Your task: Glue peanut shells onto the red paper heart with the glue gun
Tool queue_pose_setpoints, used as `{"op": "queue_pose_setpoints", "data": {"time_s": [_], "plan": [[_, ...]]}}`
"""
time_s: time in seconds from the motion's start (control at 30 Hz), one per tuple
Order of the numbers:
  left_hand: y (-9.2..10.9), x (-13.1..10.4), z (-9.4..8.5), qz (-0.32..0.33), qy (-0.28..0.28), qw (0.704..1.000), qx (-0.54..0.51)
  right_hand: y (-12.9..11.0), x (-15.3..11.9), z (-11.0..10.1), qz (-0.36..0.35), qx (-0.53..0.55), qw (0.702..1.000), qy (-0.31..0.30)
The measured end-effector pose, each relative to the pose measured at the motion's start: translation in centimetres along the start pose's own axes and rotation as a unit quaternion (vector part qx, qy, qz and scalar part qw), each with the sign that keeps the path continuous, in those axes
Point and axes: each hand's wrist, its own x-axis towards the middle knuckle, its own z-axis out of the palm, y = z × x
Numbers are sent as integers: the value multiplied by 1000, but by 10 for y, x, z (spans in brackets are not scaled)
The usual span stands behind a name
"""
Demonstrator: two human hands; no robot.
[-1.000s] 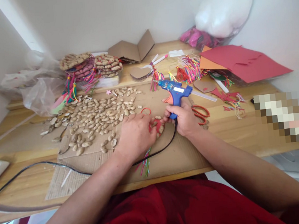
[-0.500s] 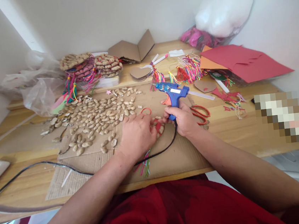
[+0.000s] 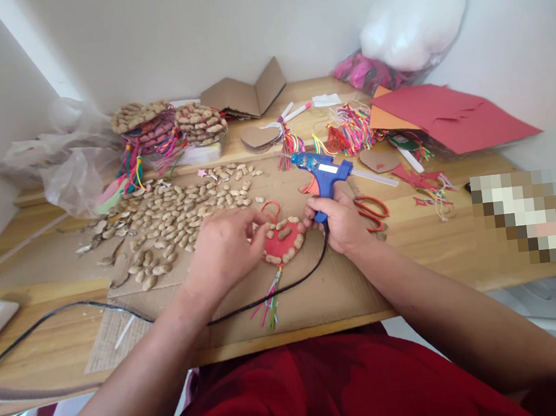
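Observation:
A red heart (image 3: 282,246) edged with peanuts lies on the cardboard, a red loop at its top and a colourful tassel (image 3: 271,299) below. At its upper left edge, my left hand (image 3: 227,243) is closed with thumb and fingertips around a peanut (image 3: 268,229); the fingers partly cover it. My right hand (image 3: 336,218) wraps the handle of a blue glue gun (image 3: 327,175) with an orange trigger. Its nozzle points left, beyond the heart, and some fingertips of this hand rest by the heart's right edge.
Loose peanuts (image 3: 173,209) cover the cardboard's left part. Orange-handled scissors (image 3: 372,212) lie right of my right hand. A black cord (image 3: 249,309) crosses the front. Stacked peanut pieces (image 3: 199,123), tassels (image 3: 353,127) and red sheets (image 3: 467,115) sit at the back.
My left hand has moved left, off the middle of the heart, so the red heart and its peanut edging now show. The right hand with the glue gun has hardly moved.

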Motion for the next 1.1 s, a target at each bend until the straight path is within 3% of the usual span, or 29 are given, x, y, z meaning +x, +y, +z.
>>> {"op": "queue_pose_setpoints", "data": {"time_s": [0.13,0.3,0.5,0.73,1.1], "plan": [[-26,-13,-20,-40,12,999,14,-1,0,0,-2,17,1000,-19],[-46,-30,-38,-119,-12,991,58,0,0,-1,-30,14,999,-22],[-61,-51,-34,-60,-9,998,-19,-3,0,0,-55,8,998,-5],[-48,-68,-32,-34,-45,998,-41,-1,0,1,-126,15,992,4],[-27,-72,-16,6,-71,995,-71,0,1,0,-119,-2,993,2]]}}
